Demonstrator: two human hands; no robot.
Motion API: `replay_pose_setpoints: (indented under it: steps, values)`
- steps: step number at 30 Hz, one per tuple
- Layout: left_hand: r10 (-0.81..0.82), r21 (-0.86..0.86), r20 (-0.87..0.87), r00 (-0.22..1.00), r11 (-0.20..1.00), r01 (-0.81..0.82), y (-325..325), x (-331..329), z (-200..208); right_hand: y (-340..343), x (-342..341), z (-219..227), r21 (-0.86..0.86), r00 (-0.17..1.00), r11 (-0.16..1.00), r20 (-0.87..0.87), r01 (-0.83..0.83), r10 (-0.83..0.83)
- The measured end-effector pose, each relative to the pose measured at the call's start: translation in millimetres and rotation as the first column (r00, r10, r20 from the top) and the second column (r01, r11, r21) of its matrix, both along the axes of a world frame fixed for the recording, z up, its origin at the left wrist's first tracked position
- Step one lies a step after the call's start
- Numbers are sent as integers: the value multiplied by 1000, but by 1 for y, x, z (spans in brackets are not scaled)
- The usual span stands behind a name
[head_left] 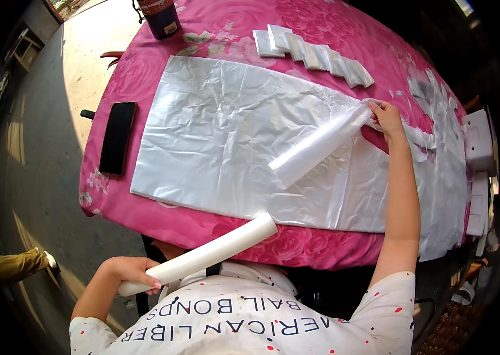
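My left hand is wrapped round one end of a long white roll, which slants up to the right over the table's near edge. At the right, my right hand pinches the upper end of a translucent plastic strip. That strip slopes down to the left across a stack of thin silvery-white plastic sheets, spread flat on the table. More crumpled plastic film lies beyond my right forearm, toward the table's right edge.
A pink flowered cloth covers the table. Several small folded white packets lie overlapped at the back. A black phone rests at the left, a dark container behind it. White boxes stand at the right. Someone's leg shows at the lower left.
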State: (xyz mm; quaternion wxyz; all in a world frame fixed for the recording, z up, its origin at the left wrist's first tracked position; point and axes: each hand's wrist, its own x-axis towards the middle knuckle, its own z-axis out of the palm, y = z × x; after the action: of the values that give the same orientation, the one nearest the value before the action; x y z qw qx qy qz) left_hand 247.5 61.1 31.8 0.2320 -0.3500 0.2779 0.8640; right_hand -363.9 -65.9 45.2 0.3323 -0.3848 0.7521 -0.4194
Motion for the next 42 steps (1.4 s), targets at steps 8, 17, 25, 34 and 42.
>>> replay_pose_setpoints:
  steps: [8,17,25,34,42]
  values:
    - [-466,-943,308,829,-33,332,-85,-130,53,-22,76,-4,-56,927,927,39,-371,373]
    - [-636,-686,-67,769,-530,-498,-92,-195,13,-49,110,-12,-22,872,874,50,-486,487]
    - [-672,-832,280,685,-526,-175,-51,-207,-21,-30,127,24,-60,983,991,132,-120,127]
    - [-658,-850,260,707,-503,-155,-42,-207,-20,127,199,8,111,594,769,-569,-630,569]
    - [-646,-846,247,722,-507,-165,-40,-205,-20,108,80,-8,-38,569,985,-819,-167,64]
